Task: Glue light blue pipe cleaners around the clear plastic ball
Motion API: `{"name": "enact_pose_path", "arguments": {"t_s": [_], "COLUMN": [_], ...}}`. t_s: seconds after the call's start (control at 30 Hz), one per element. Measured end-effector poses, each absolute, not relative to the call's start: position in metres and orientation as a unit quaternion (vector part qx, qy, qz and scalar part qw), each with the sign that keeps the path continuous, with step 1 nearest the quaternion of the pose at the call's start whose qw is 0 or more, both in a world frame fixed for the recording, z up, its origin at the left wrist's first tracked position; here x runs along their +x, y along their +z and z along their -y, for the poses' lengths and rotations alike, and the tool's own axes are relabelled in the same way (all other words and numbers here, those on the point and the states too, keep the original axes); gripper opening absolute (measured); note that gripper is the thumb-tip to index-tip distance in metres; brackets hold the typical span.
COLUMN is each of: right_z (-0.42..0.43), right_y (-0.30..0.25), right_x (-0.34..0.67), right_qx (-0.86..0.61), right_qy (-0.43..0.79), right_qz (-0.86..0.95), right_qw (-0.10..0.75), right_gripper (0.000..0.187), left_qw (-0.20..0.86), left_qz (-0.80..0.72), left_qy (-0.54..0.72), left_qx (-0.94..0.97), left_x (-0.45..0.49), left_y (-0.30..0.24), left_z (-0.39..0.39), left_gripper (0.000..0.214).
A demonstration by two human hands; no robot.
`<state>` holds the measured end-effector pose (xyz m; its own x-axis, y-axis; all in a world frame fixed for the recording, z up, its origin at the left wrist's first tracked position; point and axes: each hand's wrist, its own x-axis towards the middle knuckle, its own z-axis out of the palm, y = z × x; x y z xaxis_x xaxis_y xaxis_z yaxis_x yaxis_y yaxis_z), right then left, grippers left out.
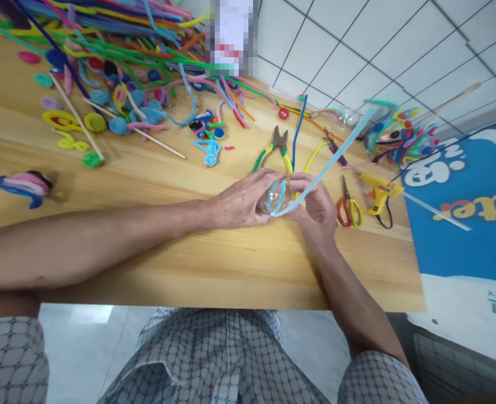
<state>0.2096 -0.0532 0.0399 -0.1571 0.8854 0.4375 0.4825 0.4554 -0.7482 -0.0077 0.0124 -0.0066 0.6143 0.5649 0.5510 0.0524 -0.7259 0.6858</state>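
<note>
Above the wooden table, my left hand [242,201] is closed around a small clear plastic ball [268,197]. A light blue pipe cleaner [336,155] runs around the ball, and its long free end slants up to the right. My right hand [317,207] pinches the pipe cleaner close to the ball, thumb below and fingers above. Just beyond both hands lie cutting pliers [280,140] with green and yellow handles, their jaws pointing away. A dark blue pipe cleaner [299,132] and a yellow one [314,157] lie beside them.
Scissors [345,212] and a yellow glue gun [380,191] lie to the right, near a blue printed mat [475,241]. Colourful pipe cleaners [117,33] heap at the back left. A finished-looking coloured piece [24,185] lies far left. White tiled surface [336,45] lies behind.
</note>
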Motion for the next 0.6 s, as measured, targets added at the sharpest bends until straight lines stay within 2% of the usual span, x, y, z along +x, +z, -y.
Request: {"name": "enact_pose_path", "arguments": {"t_s": [0.23,0.3,0.4,0.6], "right_z": [0.055,0.053,0.05,0.043], "right_y": [0.036,0.035,0.032,0.025], "right_x": [0.209,0.208,0.205,0.201], "right_qx": [-0.459,-0.461,-0.457,-0.471], "right_qy": [0.223,0.23,0.259,0.325], "right_qz": [0.724,0.724,0.713,0.647], "right_qw": [0.464,0.458,0.465,0.505], "right_gripper": [0.043,0.041,0.036,0.042], "left_qw": [0.3,0.306,0.34,0.414], "left_qz": [-0.182,-0.165,-0.16,-0.168], "left_qy": [0.405,0.409,0.407,0.375], "left_qx": [0.844,0.844,0.833,0.812], "left_x": [-0.01,-0.01,-0.011,-0.016], "left_y": [-0.003,-0.001,0.002,0.007], "left_z": [-0.012,-0.011,-0.011,-0.016], "left_gripper": [0.081,0.077,0.071,0.069]}}
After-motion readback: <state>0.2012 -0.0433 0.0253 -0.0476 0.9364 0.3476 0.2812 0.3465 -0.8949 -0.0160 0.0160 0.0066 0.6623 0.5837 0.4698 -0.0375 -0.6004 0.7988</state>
